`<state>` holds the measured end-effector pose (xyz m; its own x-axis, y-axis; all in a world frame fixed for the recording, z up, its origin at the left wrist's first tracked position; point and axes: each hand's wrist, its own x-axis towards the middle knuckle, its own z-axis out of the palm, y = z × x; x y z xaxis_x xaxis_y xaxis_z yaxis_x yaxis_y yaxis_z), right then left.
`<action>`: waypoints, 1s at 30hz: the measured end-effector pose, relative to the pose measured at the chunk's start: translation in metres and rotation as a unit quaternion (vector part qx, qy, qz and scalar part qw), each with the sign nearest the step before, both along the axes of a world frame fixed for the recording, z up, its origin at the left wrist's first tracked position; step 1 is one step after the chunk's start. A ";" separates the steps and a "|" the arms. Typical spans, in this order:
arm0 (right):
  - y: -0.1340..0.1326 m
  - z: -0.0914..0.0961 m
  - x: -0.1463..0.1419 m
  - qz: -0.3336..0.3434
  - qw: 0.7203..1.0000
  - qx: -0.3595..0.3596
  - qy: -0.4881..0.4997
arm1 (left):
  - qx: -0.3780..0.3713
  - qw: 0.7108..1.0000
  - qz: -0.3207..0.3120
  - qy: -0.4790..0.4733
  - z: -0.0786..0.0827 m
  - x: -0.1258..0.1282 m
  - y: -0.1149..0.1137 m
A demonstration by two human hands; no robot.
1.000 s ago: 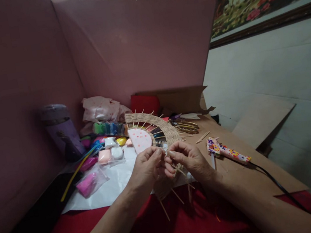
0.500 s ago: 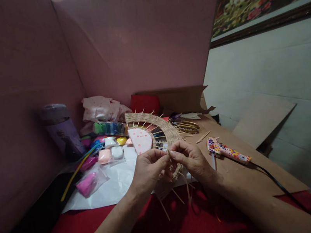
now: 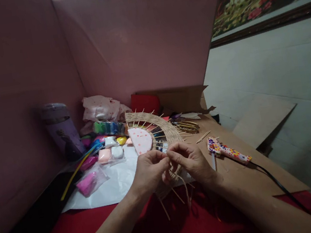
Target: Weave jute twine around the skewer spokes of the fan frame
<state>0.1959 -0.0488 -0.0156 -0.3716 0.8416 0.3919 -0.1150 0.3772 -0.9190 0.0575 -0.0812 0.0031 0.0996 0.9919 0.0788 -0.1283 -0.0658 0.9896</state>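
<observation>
A half-round piece woven of tan twine [image 3: 170, 128] over thin wooden sticks stands in front of me, with a white, pink-dotted half disc [image 3: 142, 140] at its centre. Stick ends jut from its outer edge and below. My left hand [image 3: 153, 168] and my right hand [image 3: 190, 162] meet at the lower part of the weave, thumbs and forefingers pinched together on the twine; the bit between the fingertips is mostly hidden. A loose twine strand [image 3: 185, 186] hangs beneath my right hand over the red cloth.
A flowered glue gun [image 3: 228, 151] with a black cord lies on cardboard [image 3: 259, 175] at right. Left are bagged coloured clay packs [image 3: 88, 184], a yellow tube [image 3: 74, 180] and a purple tumbler [image 3: 62, 133]. Scissors [image 3: 186, 126] lie behind. Pink panels [image 3: 143, 39] stand around the back.
My fingertips have shifted slightly against each other, still pinched. The loose strand below my right hand now bows out more. The woven piece stays in place.
</observation>
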 end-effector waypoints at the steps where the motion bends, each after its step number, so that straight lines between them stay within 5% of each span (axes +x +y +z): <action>1: -0.001 0.000 0.000 -0.001 1.000 0.010 -0.008 | -0.004 1.000 -0.004 -0.001 0.000 0.000 0.000; 14: 0.003 -0.003 0.002 0.052 0.998 -0.013 -0.015 | -0.027 0.999 -0.032 -0.027 0.002 -0.005 0.001; 24: 0.005 -0.001 0.007 -0.027 0.980 0.146 -0.131 | -0.001 0.996 0.025 0.087 0.001 -0.004 0.001; 30: 0.005 0.000 0.007 -0.079 0.948 0.262 -0.160 | -0.022 0.997 -0.005 0.069 0.003 -0.006 0.002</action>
